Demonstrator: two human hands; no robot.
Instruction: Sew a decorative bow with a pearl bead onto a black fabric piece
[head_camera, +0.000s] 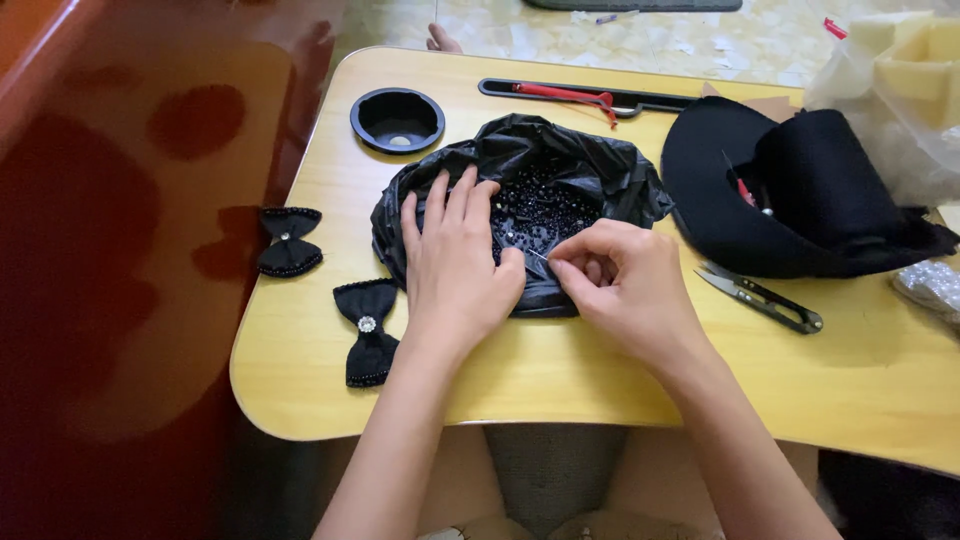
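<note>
- left hand (455, 262) is laid flat, fingers spread, on the black plastic bag (520, 190) mid-table
- a thin needle (537, 254) is pinched by the right hand (625, 285) — right over the black beads (540, 208) heaped in the bag
- two black bows (368, 330) are parked left, thread snips (762, 298) right

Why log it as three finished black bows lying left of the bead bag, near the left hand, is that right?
Not quite: the head view shows two black bows, not three. They do lie left of the black bead bag, and the lower one is close to the left hand.
</note>
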